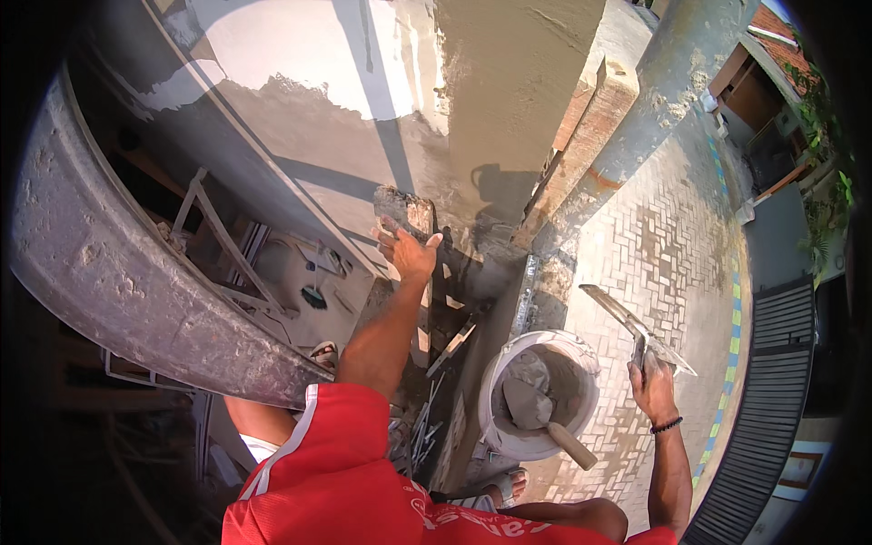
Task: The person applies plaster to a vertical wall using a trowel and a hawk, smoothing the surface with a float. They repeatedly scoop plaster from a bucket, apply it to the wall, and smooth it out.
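Observation:
My left hand (413,254) reaches forward with its fingers and thumb spread. Just beyond its fingertips is the top of a mortar-stained wooden piece (420,216); whether they touch it I cannot tell. Out to the right, my right hand (656,391) is closed round the handle of a plastering trowel (616,313), its flat blade tilted and smeared with grey. Between my arms a mortar-crusted bucket (495,400) holds some grey mortar (527,368). A pointed trowel (527,405) lies in it, its wooden handle leaning over the rim.
Ahead stands a partly plastered wall (509,100), wet-looking on its right. A wooden beam (590,136) leans by a grey pipe (672,73). A thick curved grey edge (118,263) sweeps along my left. Right are paving (654,245) and a dark gate (763,409).

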Available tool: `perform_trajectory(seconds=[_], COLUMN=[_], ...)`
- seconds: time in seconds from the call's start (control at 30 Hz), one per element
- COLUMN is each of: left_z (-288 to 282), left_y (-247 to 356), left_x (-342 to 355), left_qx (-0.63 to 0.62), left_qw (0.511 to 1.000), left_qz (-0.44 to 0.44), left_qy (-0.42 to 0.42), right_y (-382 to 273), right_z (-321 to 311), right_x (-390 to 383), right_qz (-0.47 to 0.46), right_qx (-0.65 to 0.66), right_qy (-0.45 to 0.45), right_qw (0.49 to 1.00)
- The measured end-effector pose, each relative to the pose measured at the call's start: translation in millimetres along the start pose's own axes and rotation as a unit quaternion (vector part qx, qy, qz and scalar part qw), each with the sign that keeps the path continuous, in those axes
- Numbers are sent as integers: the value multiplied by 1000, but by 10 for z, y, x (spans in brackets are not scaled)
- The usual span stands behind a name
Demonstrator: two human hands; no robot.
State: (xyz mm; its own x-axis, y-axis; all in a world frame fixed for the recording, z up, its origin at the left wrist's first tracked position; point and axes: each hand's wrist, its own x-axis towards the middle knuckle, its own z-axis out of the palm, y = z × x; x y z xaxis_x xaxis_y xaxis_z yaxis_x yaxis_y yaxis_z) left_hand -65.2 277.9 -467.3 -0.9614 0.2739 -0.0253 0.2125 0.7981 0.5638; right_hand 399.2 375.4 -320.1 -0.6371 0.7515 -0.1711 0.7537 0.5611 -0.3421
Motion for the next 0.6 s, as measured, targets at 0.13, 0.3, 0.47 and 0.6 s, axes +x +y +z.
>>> perform_trajectory(seconds=[0.13, 0.3, 0.47, 0.6], left_z=[-64, -216, -269, -444], left_y=[167, 312, 163, 261], left_x=[283, 404, 634, 730], left_qx=[-18, 207, 243, 303], left_qw=[993, 961, 916, 869], left_qz=[110, 181, 319, 387], left_qy=[28, 41, 24, -66], right_y=[398, 783, 922, 929], right_z=[47, 125, 269, 370], right_x=[-634, -979, -1070, -1084], right_qz=[55, 83, 71, 82], right_qx=[-40, -41, -1, -11], right_qy=[89, 113, 146, 158], right_qw=[994, 989, 987, 984])
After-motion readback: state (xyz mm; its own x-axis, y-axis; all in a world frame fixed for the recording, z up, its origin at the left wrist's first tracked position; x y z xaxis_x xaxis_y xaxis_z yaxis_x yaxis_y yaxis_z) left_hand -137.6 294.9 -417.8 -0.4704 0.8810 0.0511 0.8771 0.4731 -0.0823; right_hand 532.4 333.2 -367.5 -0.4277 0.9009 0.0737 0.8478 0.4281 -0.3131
